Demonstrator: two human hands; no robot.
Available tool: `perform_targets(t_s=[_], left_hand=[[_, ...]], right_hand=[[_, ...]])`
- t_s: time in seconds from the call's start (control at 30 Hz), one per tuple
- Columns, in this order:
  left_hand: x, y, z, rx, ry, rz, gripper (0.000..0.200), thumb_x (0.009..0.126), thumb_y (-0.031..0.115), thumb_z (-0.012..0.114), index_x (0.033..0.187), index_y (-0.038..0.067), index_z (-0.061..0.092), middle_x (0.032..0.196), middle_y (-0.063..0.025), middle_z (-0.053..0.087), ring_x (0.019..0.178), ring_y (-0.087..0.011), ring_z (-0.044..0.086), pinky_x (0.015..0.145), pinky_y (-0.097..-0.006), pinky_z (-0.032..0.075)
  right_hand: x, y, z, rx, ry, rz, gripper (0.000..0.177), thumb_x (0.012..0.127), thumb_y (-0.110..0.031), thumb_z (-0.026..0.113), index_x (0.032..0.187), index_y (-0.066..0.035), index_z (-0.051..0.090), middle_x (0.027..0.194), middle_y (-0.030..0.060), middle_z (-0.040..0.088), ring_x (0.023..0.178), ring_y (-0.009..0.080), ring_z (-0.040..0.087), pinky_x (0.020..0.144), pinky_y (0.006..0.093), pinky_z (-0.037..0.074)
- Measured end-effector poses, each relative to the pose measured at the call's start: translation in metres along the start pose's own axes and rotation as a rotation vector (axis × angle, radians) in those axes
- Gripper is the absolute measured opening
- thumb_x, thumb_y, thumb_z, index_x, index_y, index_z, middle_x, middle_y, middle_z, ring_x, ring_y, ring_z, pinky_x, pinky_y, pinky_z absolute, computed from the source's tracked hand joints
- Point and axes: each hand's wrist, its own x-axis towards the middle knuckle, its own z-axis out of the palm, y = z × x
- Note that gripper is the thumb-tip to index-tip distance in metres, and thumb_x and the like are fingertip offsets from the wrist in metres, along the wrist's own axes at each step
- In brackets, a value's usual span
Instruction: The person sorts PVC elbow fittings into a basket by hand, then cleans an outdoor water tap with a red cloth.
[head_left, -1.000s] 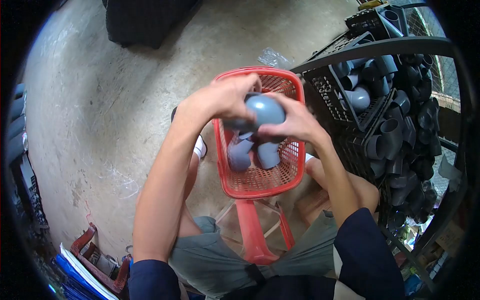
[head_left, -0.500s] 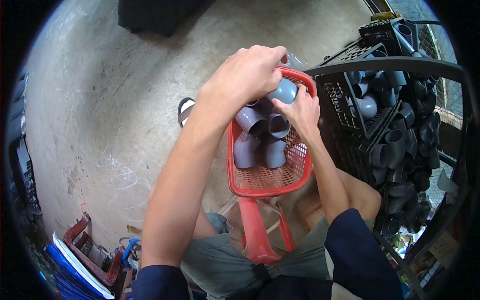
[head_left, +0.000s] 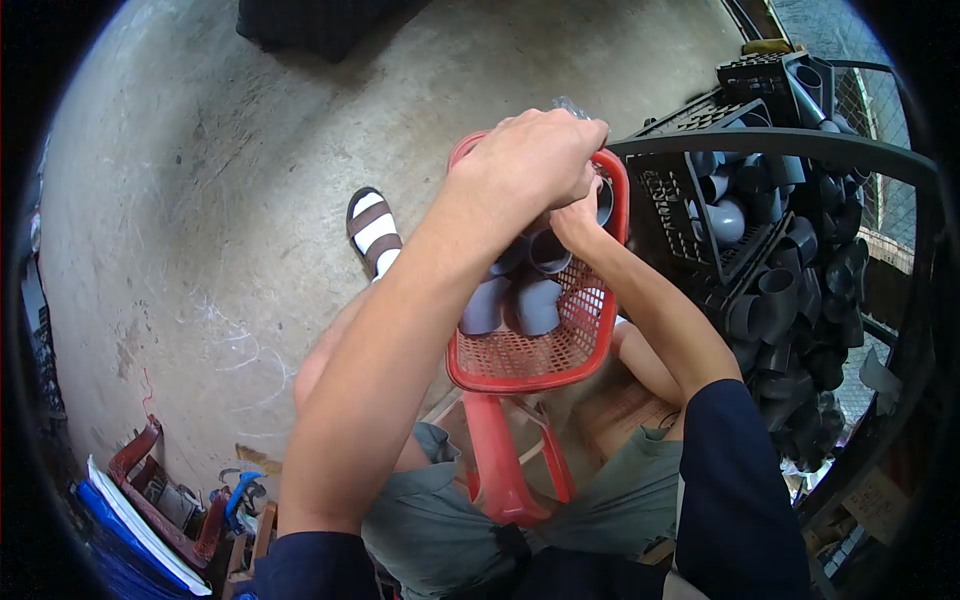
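Observation:
A red plastic basket [head_left: 612,290] sits in front of me over a red stool [head_left: 497,470]. Inside it are several grey pipe fittings [head_left: 538,305], two of them side by side near its close end. Over the far part of the basket, my left hand [head_left: 535,155] has its fingers curled down, and what they hold is hidden. My right hand [head_left: 577,218] reaches into the basket just beneath it, beside a grey fitting at the right wall; its fingertips are mostly covered. Clear plastic [head_left: 570,106] shows behind my left hand.
Black crates [head_left: 672,205] and many dark pipe fittings [head_left: 790,300] are stacked at the right, behind a curved black bar [head_left: 780,139]. My sandalled foot [head_left: 375,228] rests on the concrete floor [head_left: 200,200]. Blue sheets and a red-brown frame lie at the lower left.
My left hand has moved right and slightly down. My right hand has gone down and left, deeper into the basket. The light grey-blue fitting between them is no longer visible.

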Motion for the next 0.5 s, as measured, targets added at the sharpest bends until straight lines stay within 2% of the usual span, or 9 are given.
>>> perform_targets(t_s=[0.1, 0.17, 0.27, 0.3, 0.37, 0.4, 0.5], left_hand=[[-0.003, 0.003, 0.006, 0.011, -0.049, -0.017, 0.028, 0.090, 0.020, 0.057, 0.113, 0.004, 0.063, 0.105, -0.0215, 0.070, 0.102, -0.0408, 0.065, 0.088, -0.0486, 0.053], [-0.007, 0.007, 0.000, 0.013, -0.107, -0.044, 0.030, 0.091, 0.021, 0.057, 0.115, 0.004, 0.063, 0.106, -0.0210, 0.070, 0.103, -0.0398, 0.066, 0.089, -0.0485, 0.053], [-0.009, 0.009, -0.010, 0.079, -0.244, -0.090, 0.031, 0.092, 0.022, 0.058, 0.116, 0.004, 0.063, 0.107, -0.0210, 0.070, 0.105, -0.0389, 0.066, 0.090, -0.0479, 0.053], [-0.009, 0.008, -0.009, 0.072, -0.220, -0.079, 0.031, 0.091, 0.021, 0.058, 0.116, 0.004, 0.063, 0.107, -0.0210, 0.070, 0.105, -0.0390, 0.066, 0.090, -0.0479, 0.053], [-0.010, 0.003, -0.007, 0.064, -0.176, -0.067, 0.030, 0.091, 0.021, 0.058, 0.116, 0.004, 0.062, 0.108, -0.0210, 0.070, 0.105, -0.0391, 0.066, 0.090, -0.0480, 0.053], [-0.010, 0.005, -0.006, 0.056, -0.173, -0.066, 0.030, 0.091, 0.020, 0.058, 0.115, 0.003, 0.062, 0.108, -0.0210, 0.070, 0.105, -0.0392, 0.066, 0.089, -0.0481, 0.053], [-0.013, 0.003, -0.006, 0.060, -0.152, -0.060, 0.029, 0.091, 0.020, 0.058, 0.114, 0.003, 0.062, 0.109, -0.0210, 0.069, 0.105, -0.0392, 0.066, 0.089, -0.0481, 0.053]], right_hand=[[-0.001, -0.012, 0.056, 0.045, 0.031, -0.074, 0.035, 0.087, -0.030, 0.066, 0.113, -0.008, 0.073, 0.111, 0.0129, 0.063, 0.100, 0.0367, 0.053, 0.049, 0.0447, 0.044], [-0.006, -0.001, 0.014, 0.140, -0.147, -0.016, 0.043, 0.083, -0.041, 0.072, 0.111, -0.009, 0.074, 0.110, 0.0105, 0.065, 0.100, 0.0356, 0.057, 0.046, 0.0448, 0.047], [0.001, 0.028, -0.057, 0.371, -0.623, 0.162, 0.062, 0.077, -0.057, 0.076, 0.111, -0.005, 0.072, 0.111, 0.0122, 0.070, 0.099, 0.0410, 0.068, 0.064, 0.0463, 0.059], [-0.002, 0.031, -0.036, 0.461, -0.644, 0.178, 0.065, 0.079, -0.058, 0.075, 0.112, -0.003, 0.071, 0.111, 0.0139, 0.072, 0.099, 0.0435, 0.070, 0.071, 0.0455, 0.060], [-0.023, 0.013, -0.022, 0.465, -0.519, 0.317, 0.073, 0.080, -0.060, 0.072, 0.117, 0.002, 0.066, 0.110, 0.0190, 0.072, 0.104, 0.0422, 0.069, 0.083, 0.0445, 0.059], [-0.029, 0.001, -0.019, 0.412, -0.509, 0.495, 0.077, 0.082, -0.061, 0.069, 0.122, 0.004, 0.058, 0.111, 0.0230, 0.070, 0.105, 0.0422, 0.069, 0.089, 0.0512, 0.056], [-0.022, 0.005, -0.004, 0.669, -0.434, 0.609, 0.079, 0.084, -0.061, 0.067, 0.127, 0.004, 0.053, 0.112, 0.0274, 0.068, 0.106, 0.0462, 0.067, 0.091, 0.0533, 0.054]])
